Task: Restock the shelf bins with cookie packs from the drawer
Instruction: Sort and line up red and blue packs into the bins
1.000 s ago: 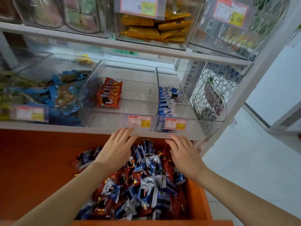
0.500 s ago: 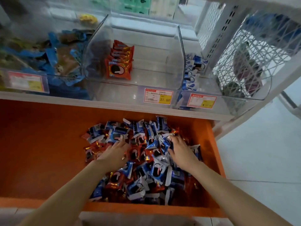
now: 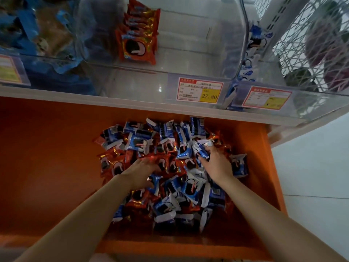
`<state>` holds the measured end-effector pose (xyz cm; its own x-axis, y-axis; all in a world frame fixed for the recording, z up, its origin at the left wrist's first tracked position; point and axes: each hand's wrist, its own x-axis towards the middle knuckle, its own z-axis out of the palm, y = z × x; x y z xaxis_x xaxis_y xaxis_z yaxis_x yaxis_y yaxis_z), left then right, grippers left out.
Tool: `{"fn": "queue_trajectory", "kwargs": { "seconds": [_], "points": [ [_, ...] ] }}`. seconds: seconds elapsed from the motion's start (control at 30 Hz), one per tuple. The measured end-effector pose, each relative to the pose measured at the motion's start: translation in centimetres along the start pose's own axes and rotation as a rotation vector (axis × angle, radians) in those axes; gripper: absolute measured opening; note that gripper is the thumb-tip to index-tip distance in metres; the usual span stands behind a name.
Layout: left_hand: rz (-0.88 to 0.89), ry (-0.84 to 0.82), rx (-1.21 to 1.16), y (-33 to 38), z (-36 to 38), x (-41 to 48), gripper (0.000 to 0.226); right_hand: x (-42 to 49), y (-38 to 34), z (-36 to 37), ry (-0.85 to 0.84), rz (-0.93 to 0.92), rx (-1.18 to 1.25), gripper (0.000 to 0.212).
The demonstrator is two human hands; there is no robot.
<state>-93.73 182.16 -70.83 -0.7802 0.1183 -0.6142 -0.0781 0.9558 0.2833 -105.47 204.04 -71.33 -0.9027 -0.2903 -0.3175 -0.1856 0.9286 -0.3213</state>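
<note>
From the head camera, the orange drawer (image 3: 47, 167) stands open beneath the shelf, and a loose heap of cookie packs (image 3: 170, 173), red and blue mixed, lies in its right half; the left hand (image 3: 139, 172) rests palm down on the red packs with fingers spread, gripping nothing that can be seen; the right hand (image 3: 217, 163) has its fingers curled round a blue pack (image 3: 203, 151) at the top of the heap, though how firm the hold is I cannot tell. Above, the middle bin (image 3: 188, 53) holds only a short row of red packs (image 3: 137, 35) (most of its floor is bare); the right bin (image 3: 302, 103) shows a few blue packs (image 3: 253, 46). The likely risk is sorting: the colours are tangled, so a handful could carry a stray pack into the wrong bin; slippery wrappers could also slide out and fall. The middle bin's price label (image 3: 199, 91) reads 27.80; the label beside it (image 3: 266, 97) is too blurred to read.
</note>
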Motion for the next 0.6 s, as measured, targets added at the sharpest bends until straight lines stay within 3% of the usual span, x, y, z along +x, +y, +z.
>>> {"fn": "queue_trajectory", "kwargs": {
  "seconds": [0.17, 0.4, 0.6],
  "points": [
    [0.013, -0.017, 0.095, 0.1, -0.4, -0.3, 0.054, -0.1, -0.2, -0.6, 0.023, 0.016, -0.019, 0.038],
    [-0.089, 0.05, 0.039, 0.7, -2.2, -2.6, 0.053, -2.2, -0.7, -3.4, 0.079, -0.034, 0.034, 0.041],
    [-0.242, 0.349, 0.004, 3.3, -4.7, -5.2, 0.04, -4.2, -1.9, -6.4, 0.082, -0.04, 0.164, 0.045]
  ]
}}
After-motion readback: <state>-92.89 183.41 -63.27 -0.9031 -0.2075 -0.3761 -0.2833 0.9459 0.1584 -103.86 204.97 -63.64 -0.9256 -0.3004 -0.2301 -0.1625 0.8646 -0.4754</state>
